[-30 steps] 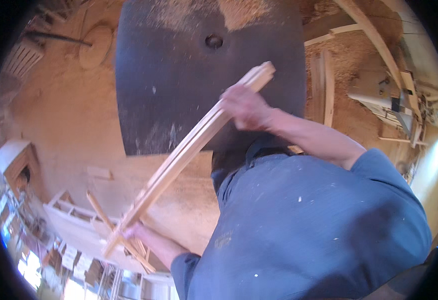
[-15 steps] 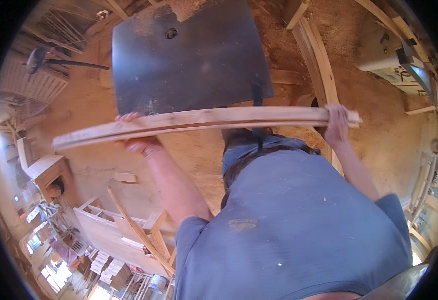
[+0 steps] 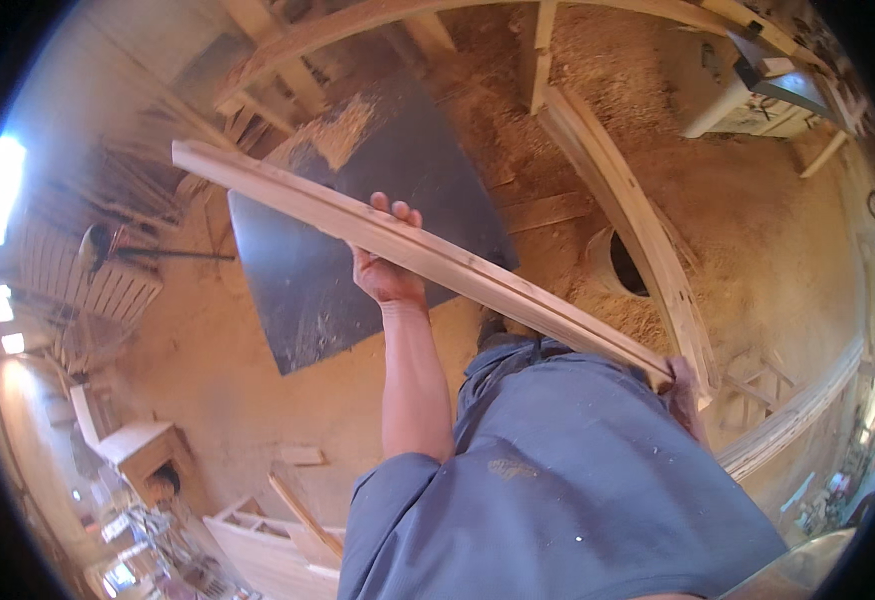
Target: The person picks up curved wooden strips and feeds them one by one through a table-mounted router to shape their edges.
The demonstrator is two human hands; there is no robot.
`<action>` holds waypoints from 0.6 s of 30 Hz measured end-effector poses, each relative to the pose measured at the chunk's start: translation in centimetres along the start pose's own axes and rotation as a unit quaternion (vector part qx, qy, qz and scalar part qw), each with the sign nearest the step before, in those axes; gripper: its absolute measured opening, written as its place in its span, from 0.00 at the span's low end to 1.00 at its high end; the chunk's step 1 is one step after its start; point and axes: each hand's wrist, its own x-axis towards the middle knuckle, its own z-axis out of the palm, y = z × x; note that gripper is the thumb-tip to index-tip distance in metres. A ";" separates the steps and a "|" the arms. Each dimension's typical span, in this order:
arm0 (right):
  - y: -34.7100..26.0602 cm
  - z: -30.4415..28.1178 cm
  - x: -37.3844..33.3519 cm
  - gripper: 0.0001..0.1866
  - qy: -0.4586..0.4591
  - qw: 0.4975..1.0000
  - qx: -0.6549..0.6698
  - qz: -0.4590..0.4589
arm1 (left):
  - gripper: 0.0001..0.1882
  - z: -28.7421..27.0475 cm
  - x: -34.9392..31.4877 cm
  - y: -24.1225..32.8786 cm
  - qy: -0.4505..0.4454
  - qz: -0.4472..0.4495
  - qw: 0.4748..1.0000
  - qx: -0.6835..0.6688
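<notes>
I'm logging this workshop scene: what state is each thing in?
Long wooden piece: held in both hands, slanting.
Left hand: gripping it partway along.
Right hand: gripping near its lower end, fingers partly hidden.
Dark panel: partly covered with sawdust.
Floor: dusty.

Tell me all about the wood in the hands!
The wood is long and pale, with a dark line along it: groove or gap, I can't tell. It slants from upper left to lower right in view, passing in front of a dark panel. The left hand wraps around near its middle; the right hand holds its lower end.
</notes>
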 end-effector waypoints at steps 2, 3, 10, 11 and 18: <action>1.3 -0.5 -0.7 0.20 -0.135 0.987 0.050 0.075 | 0.22 0.2 0.4 -2.0 -0.013 -0.125 0.988 0.091; 1.6 -0.9 -0.9 0.20 -0.209 0.976 0.001 0.068 | 0.21 -0.1 1.0 -3.2 -0.019 -0.185 0.973 0.136; 1.1 1.9 -2.9 0.32 -0.261 0.954 0.057 0.134 | 0.14 0.6 3.0 -11.9 0.133 -0.248 0.871 0.404; -0.9 2.3 -3.2 0.33 -0.237 0.955 0.080 0.162 | 0.15 0.7 2.8 -13.3 0.132 -0.263 0.856 0.425; -4.0 6.7 -0.8 0.38 -0.017 0.992 0.082 0.097 | 0.17 -0.8 -0.5 -22.5 0.081 -0.336 0.795 0.498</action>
